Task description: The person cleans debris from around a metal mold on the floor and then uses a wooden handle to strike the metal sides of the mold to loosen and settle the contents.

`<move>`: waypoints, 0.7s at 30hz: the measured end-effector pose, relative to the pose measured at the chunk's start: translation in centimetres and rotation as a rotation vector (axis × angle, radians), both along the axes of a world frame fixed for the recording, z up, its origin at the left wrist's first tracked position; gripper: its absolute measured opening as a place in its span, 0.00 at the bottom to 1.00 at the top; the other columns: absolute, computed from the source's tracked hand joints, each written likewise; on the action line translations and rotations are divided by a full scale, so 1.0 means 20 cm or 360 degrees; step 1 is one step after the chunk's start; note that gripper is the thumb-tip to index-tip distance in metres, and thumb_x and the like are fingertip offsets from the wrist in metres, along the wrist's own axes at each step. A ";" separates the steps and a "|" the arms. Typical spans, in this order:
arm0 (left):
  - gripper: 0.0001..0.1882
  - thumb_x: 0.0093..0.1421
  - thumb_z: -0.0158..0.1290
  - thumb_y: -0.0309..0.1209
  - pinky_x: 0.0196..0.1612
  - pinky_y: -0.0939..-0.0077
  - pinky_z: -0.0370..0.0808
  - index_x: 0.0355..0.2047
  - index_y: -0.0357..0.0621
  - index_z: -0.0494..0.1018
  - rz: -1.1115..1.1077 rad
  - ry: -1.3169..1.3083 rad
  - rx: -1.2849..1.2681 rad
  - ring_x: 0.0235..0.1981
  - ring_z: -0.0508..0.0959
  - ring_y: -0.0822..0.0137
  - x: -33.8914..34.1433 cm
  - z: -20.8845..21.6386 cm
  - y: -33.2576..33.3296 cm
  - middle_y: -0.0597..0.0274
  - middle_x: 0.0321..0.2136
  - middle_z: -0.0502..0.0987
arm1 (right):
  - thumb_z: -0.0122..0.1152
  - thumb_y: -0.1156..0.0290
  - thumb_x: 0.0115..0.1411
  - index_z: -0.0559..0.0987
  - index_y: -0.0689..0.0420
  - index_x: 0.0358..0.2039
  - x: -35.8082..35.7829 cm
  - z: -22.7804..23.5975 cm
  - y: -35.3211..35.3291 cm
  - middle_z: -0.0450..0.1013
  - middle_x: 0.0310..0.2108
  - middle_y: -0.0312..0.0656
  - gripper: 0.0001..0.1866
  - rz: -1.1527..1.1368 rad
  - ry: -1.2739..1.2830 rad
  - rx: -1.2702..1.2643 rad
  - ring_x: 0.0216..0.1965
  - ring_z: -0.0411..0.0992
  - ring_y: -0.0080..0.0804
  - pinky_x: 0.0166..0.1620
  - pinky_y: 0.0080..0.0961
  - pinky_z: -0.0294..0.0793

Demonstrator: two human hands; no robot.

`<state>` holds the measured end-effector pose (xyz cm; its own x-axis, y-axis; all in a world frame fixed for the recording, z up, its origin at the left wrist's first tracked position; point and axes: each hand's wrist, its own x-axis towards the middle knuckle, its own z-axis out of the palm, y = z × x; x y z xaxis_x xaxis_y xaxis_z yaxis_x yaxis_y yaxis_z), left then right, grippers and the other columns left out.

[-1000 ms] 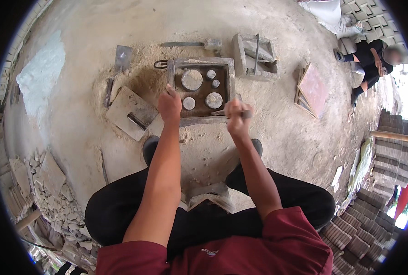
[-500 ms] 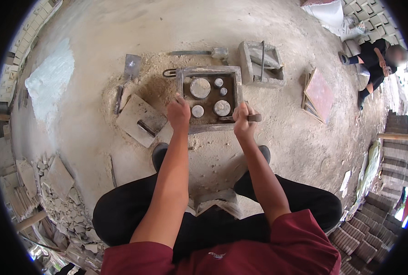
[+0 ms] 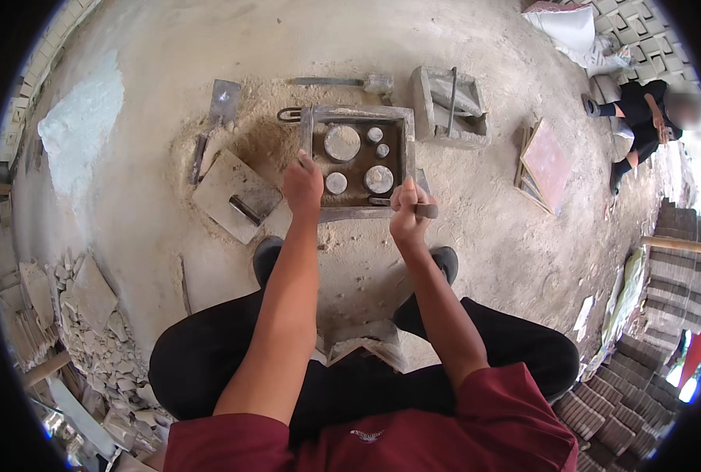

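In front of my feet lies a rectangular frame box (image 3: 358,213) with packed sand inside. Several round pale discs of different sizes, the largest a big disc (image 3: 342,144), sit in the sand. My left hand (image 3: 303,185) is closed on the box's left side wall. At the near right corner, my right hand (image 3: 410,211) is closed around the handle (image 3: 427,211) of a small hand tool. Its narrow dark end reaches left over the box's near edge; its exact kind is partly hidden by my fingers.
Left of the box are a square board with a handle (image 3: 223,189) and a flat metal blade (image 3: 225,101). A long-handled tool (image 3: 331,81) lies beyond. Right stand a grey tray (image 3: 476,140) and stacked boards (image 3: 545,165). A person (image 3: 645,118) sits far right; rubble (image 3: 102,346) lies left.
My right hand has shifted slightly left and toward me along the box's right side, with the tool still in it. My left hand stays on the left wall. The view has moved slightly.
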<state>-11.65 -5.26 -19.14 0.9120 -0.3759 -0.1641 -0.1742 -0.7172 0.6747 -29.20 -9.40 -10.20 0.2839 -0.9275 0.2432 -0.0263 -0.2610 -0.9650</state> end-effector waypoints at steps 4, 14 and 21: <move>0.31 0.66 0.34 0.48 0.41 0.47 0.72 0.30 0.30 0.76 0.0076 -0.0019 0.0045 0.36 0.76 0.37 0.09 -0.02 0.04 0.35 0.32 0.77 | 0.48 0.63 0.67 0.60 0.58 0.11 0.09 0.19 0.09 0.57 0.11 0.28 0.27 -0.0129 -0.0255 0.0131 0.15 0.51 0.15 0.19 0.23 0.48; 0.26 0.66 0.35 0.44 0.40 0.47 0.70 0.33 0.31 0.75 0.0122 0.0149 -0.0310 0.37 0.74 0.35 0.02 0.04 0.05 0.34 0.30 0.76 | 0.47 0.62 0.68 0.60 0.54 0.12 0.28 0.11 0.07 0.56 0.12 0.29 0.25 0.0059 -0.0269 0.0266 0.14 0.49 0.15 0.19 0.21 0.46; 0.29 0.66 0.33 0.44 0.44 0.47 0.67 0.33 0.26 0.74 0.0094 0.0189 -0.0426 0.38 0.73 0.32 0.06 -0.04 0.06 0.30 0.31 0.75 | 0.48 0.60 0.68 0.65 0.56 0.14 0.30 0.08 0.06 0.58 0.13 0.25 0.24 0.0228 -0.0066 0.0222 0.16 0.51 0.12 0.19 0.18 0.49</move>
<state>-10.44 -4.12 -19.88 0.9139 -0.3673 -0.1731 -0.0462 -0.5177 0.8543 -23.25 -8.13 -8.64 0.4077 -0.9039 0.1291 0.0417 -0.1228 -0.9915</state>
